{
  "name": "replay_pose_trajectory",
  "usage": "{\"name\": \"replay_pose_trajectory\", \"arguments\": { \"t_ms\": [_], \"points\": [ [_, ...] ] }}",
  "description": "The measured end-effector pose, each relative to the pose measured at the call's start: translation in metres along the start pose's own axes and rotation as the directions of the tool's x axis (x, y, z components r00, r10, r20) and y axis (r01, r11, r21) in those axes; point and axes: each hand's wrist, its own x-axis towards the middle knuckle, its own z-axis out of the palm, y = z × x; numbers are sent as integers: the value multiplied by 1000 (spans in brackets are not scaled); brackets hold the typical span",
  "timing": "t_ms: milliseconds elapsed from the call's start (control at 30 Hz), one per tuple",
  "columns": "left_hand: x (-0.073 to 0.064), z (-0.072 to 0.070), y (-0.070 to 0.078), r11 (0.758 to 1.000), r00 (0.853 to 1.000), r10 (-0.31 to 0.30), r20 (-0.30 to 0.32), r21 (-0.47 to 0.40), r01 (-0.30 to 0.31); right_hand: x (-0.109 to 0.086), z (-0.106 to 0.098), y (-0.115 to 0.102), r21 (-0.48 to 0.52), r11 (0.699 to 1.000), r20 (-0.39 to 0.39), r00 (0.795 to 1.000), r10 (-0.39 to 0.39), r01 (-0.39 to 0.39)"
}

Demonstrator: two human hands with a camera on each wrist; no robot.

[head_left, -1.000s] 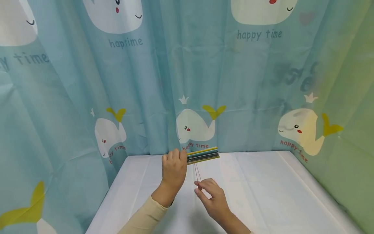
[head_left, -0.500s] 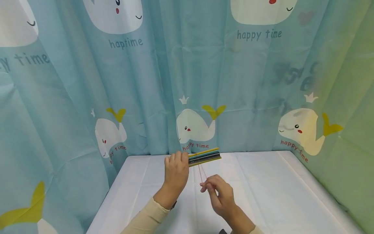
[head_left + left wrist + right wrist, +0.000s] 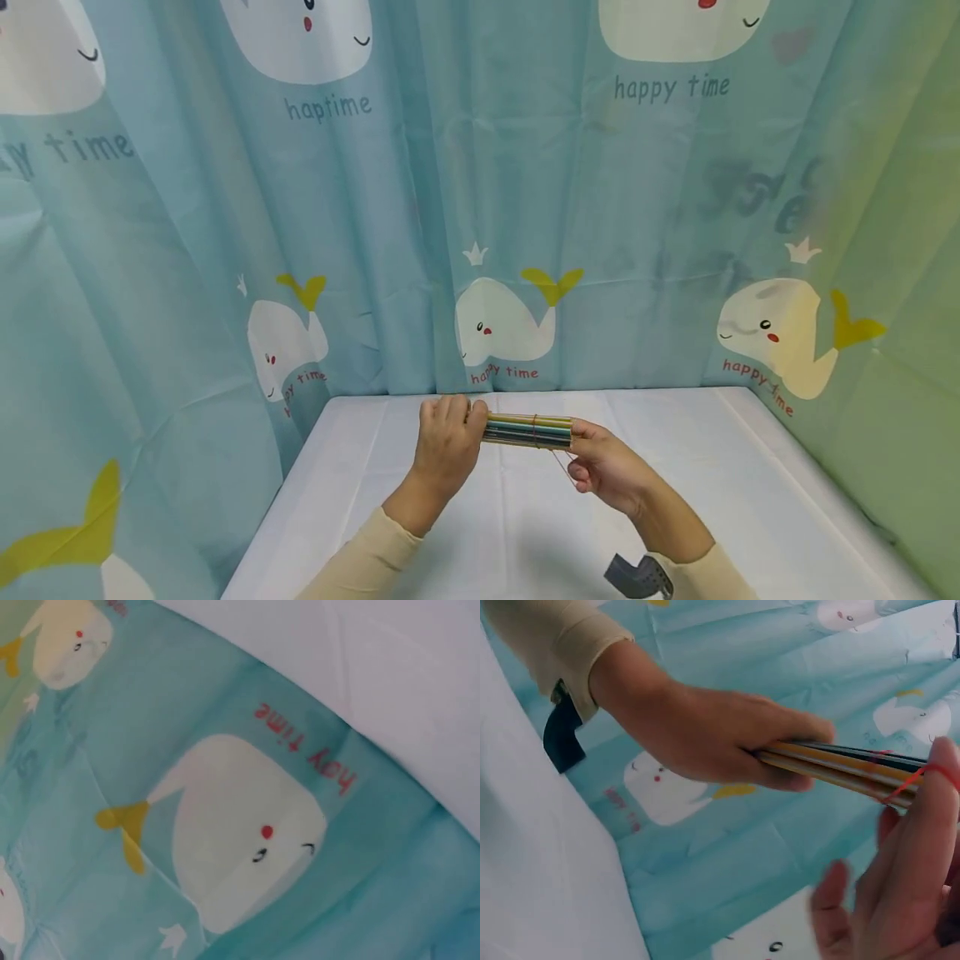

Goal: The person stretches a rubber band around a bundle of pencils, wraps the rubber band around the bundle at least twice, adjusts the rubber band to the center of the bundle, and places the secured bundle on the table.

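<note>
My left hand (image 3: 447, 442) grips the left end of a bundle of thin pencils (image 3: 510, 431), yellow, teal and dark, held level above the table. A red rubber band (image 3: 536, 432) circles the bundle near its right part. At the right end is my right hand (image 3: 618, 471), its fingers hooked in a stretched loop of that band. The right wrist view shows the rubber band (image 3: 909, 784) drawn over a finger of the right hand (image 3: 907, 892), while the left hand (image 3: 705, 739) clasps the far end of the pencils (image 3: 840, 766). Neither hand appears in the left wrist view.
A white-covered table (image 3: 420, 542) lies beneath the hands. Behind it hangs a blue-green curtain (image 3: 405, 208) printed with whales, continuing along both sides. A dark strap (image 3: 637, 577) hangs at the right wrist.
The right hand has risen rightward from below the bundle to its right end, pulling the rubber band with it. The bundle has dropped slightly and turned nearly level.
</note>
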Motion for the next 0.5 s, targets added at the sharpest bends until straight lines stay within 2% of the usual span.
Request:
{"name": "replay_pose_trajectory", "arguments": {
  "t_ms": [133,233,300,367,433,500],
  "points": [
    [-2,1,-3,997,997,74,-12,-14,-74,0,-13,-12,-134,987,92,991,100,-88],
    [-4,1,-3,992,993,122,-1,-35,-122,4,-21,-16,-196,971,142,976,162,-133],
    [-6,1,-3,988,989,147,29,-43,-145,7,-26,-19,-224,962,161,967,196,-157],
    [-8,1,-2,986,985,161,68,-48,-158,11,-30,-22,-266,948,152,963,222,-176],
    [-10,1,-1,986,981,165,107,-46,-161,13,-29,-24,-344,921,100,968,228,-181],
    [-12,1,0,987,977,162,139,-42,-157,14,-22,-27,-472,865,-1,981,195,-172]
  ]
}}
